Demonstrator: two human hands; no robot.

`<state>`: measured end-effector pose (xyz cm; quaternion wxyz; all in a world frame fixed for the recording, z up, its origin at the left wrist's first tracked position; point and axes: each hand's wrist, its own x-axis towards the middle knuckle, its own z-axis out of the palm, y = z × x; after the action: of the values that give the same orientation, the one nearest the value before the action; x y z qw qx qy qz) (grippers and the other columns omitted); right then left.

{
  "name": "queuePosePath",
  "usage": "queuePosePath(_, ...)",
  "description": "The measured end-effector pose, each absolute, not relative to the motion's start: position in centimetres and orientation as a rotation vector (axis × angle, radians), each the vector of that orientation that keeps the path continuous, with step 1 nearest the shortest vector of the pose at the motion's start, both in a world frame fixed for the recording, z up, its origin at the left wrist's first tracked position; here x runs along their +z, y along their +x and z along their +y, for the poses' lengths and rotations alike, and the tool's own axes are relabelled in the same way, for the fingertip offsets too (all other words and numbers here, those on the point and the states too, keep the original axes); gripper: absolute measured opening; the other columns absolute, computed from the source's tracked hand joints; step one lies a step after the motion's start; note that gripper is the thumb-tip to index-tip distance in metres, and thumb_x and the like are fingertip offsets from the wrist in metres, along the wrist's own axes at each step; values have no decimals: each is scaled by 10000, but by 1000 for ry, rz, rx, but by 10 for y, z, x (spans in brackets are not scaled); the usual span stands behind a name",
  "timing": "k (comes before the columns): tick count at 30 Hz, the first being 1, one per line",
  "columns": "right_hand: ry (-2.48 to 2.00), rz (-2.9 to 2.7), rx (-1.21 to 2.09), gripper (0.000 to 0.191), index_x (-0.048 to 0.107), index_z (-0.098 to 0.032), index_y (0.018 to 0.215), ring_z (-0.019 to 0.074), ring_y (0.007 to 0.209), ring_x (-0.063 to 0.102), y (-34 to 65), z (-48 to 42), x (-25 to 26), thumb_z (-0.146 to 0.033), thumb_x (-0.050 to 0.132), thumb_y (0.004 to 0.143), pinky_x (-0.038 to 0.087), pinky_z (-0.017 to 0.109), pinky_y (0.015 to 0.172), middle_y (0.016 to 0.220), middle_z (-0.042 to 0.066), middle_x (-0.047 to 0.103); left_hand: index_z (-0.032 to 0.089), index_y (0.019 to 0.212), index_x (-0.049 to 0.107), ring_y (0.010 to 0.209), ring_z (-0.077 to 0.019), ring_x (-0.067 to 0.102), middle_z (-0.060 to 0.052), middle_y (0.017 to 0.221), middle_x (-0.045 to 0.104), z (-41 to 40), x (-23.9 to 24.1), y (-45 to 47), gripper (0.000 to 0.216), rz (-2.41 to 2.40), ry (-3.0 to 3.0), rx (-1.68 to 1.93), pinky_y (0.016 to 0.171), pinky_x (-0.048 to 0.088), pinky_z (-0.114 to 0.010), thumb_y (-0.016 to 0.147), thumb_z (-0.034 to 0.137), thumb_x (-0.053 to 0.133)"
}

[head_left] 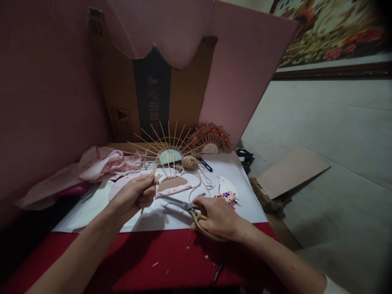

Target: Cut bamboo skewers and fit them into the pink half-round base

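My left hand (134,194) is closed around thin wooden sticks (154,168). Their ends show above and below the fist; how many there are, I cannot tell. In my right hand (219,214) is a pair of scissors (200,223) with gold-coloured handles. Its blades point left, their tips close to my left fist. Just beyond lies a half-round cardboard piece (173,185) edged with pink patterned fabric, several sticks standing up from it. Farther back stands a sunburst of sticks around a pale blue-green half circle (170,157).
A twine ball (189,162) and blue cutter (205,164) lie beyond my hands. A finished-looking brown fan piece (210,148) leans at the back. Pink fabric (105,163) is heaped left, purple-patterned scraps (227,198) right. Cardboard (153,94) and pink panels (241,61) rise behind the white sheet (245,204).
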<state>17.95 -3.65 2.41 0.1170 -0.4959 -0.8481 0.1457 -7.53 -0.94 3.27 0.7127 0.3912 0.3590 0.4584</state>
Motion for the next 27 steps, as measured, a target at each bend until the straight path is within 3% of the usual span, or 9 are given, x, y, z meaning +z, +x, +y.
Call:
queuePosePath(3,-1294,-2701,293,259,598,-232,971,179,702,580,160,-37,21,-293,637,722,290,254,583,812,15,665,127,768,550,357,-31,297,51,490,389,-3,46,-69,194,734,808,1138,344,248,-135,897,178,415)
queuePosePath(6,-1162,-2805,186,302,594,-210,1030,194,732,565,136,-37,13,-308,604,744,316,273,607,877,54,642,108,753,552,411,-64,464,-3,538,518,4,58,-59,234,740,749,1231,405,394,-169,895,100,366)
queuePosePath(12,-921,-2800,241,364,580,-188,1115,201,856,529,128,-35,8,-220,611,753,379,282,698,966,81,593,110,792,570,528,-114,621,-78,717,690,14,65,-43,164,901,660,1352,516,508,-230,881,109,432)
queuePosePath(16,-1006,-2332,585,182,650,-188,939,169,851,546,134,-19,15,-188,493,849,410,285,737,913,59,609,119,778,576,580,-136,653,-87,739,715,15,57,-34,121,920,644,1374,555,515,-247,856,116,484)
queuePosePath(19,-1020,-1829,1167,297,629,-152,933,135,672,581,130,-8,11,-342,401,912,434,245,576,778,47,620,128,767,580,668,-146,670,-77,749,723,10,42,-26,66,876,655,1436,660,523,-265,825,129,547)
queuePosePath(21,-948,-1600,1472,378,606,-135,936,119,567,584,124,-7,3,-464,429,881,400,206,456,741,45,623,135,785,587,729,-159,671,-72,790,727,4,30,-21,55,866,690,1432,689,518,-275,803,186,599)
queuePosePath(27,-956,-1417,1563,323,562,-139,746,66,400,523,116,-18,-21,-456,618,771,363,148,369,564,-11,602,140,828,629,820,-174,667,-76,853,728,-12,14,-9,225,915,858,1367,763,487,-271,768,355,655)
